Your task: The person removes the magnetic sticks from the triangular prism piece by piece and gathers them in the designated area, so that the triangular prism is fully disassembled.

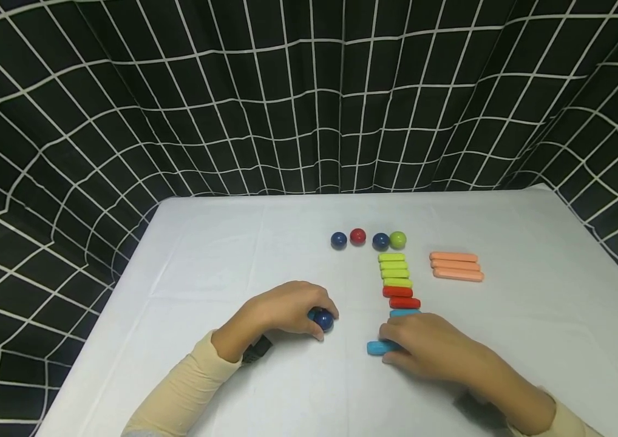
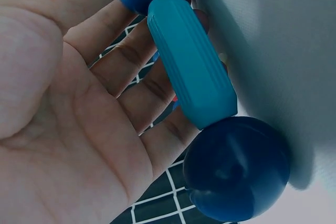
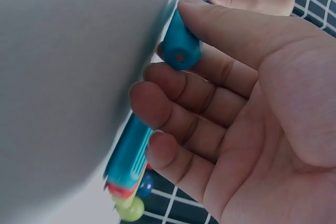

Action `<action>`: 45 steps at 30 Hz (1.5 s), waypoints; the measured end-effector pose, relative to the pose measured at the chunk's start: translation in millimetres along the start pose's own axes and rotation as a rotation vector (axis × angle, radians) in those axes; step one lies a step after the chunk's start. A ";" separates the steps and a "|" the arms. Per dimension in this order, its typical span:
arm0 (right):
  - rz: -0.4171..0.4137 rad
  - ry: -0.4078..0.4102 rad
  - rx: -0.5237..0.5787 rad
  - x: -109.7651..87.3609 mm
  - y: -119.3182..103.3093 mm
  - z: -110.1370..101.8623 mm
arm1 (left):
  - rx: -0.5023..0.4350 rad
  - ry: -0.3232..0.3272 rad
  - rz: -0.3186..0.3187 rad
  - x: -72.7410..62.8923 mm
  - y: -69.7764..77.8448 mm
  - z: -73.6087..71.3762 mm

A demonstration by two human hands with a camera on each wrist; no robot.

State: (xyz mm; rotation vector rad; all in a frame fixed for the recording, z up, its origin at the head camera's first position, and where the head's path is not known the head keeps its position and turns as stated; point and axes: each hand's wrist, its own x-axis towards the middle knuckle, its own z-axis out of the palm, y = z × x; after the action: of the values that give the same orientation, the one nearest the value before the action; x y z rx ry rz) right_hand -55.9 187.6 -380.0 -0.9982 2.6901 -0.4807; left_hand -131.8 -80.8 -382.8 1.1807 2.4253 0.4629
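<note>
My left hand pinches a dark blue ball between thumb and fingers, low over the table. In the left wrist view a light blue ridged stick runs from that ball to a second dark blue ball at its other end. To the right, my right hand pinches another light blue stick with thumb and forefinger. A small hole shows in this stick's end in the right wrist view. Just beyond those fingers lies one more light blue stick, partly covered by the hand.
Ahead of the right hand, red sticks and several yellow-green sticks form a column. Past them sit dark blue balls, a red ball and a green ball. Orange sticks lie right, on the white-covered table.
</note>
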 end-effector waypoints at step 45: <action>0.131 0.145 -0.171 -17.3 40.4 -2.3 | 0.023 0.018 0.040 0.9 2.5 3.0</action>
State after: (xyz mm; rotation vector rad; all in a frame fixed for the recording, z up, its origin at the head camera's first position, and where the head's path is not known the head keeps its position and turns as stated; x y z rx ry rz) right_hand -67.6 228.5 -391.5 -0.8509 2.9449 -0.3138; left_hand -129.2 -78.3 -384.4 1.2419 2.4322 0.4605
